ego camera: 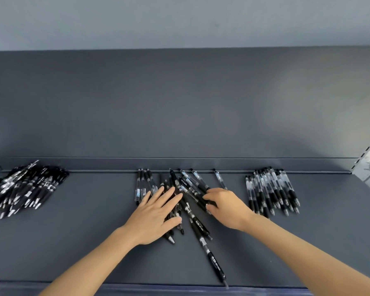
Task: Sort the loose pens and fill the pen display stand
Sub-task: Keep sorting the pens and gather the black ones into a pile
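On the dark grey shelf, the loose pens lay in a crossed heap at the middle, their far ends near the low ledge at the back. The left hand rested flat on the left part of that heap, its fingers straight, spread and released, grasping nothing. The right hand sat at the heap's right edge, with fingertips and thumb curled in and pinching a few black pens from it; how many could not be told. One long black pen stretched from the heap toward the near edge of the shelf. A single clear pen lay apart, just beyond the right hand. Well off to the left lay a dense pile of black pens, and near the right wrist a sorted group of clear-barrelled pens lay roughly parallel, tips toward the person.
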Action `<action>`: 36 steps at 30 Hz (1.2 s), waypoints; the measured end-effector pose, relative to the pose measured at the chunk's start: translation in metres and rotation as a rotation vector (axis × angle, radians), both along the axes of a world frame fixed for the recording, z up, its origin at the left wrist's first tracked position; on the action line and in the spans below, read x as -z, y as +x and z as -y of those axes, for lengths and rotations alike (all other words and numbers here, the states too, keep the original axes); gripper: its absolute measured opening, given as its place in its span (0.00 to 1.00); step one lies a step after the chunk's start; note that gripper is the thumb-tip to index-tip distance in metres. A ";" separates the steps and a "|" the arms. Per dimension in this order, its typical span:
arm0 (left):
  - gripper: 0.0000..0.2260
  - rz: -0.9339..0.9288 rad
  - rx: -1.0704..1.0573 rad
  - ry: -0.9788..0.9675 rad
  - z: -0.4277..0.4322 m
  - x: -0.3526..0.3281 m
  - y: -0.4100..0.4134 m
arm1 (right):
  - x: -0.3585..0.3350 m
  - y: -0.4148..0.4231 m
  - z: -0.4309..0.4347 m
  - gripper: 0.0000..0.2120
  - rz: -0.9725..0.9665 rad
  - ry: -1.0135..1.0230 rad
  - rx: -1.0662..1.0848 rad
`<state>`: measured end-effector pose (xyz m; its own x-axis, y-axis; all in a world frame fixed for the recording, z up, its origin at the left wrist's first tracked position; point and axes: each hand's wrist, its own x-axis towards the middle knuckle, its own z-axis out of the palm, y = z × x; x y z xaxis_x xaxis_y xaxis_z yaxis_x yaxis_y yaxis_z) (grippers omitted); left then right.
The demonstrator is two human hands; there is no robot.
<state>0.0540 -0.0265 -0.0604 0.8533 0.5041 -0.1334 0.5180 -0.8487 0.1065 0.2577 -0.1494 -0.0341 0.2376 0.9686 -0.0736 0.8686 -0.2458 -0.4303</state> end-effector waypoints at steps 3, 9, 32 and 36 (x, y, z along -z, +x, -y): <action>0.35 0.004 0.012 -0.007 -0.003 -0.002 -0.005 | 0.000 -0.001 -0.003 0.16 0.034 0.046 0.002; 0.39 0.113 0.013 0.000 -0.010 -0.009 -0.003 | 0.003 -0.009 -0.012 0.12 0.137 0.060 0.050; 0.06 0.470 -0.003 -0.022 0.001 -0.028 0.020 | -0.024 -0.014 -0.031 0.14 0.373 -0.217 0.164; 0.05 0.706 -0.273 -0.244 -0.004 -0.036 0.019 | -0.026 -0.006 -0.034 0.13 0.151 -0.066 0.241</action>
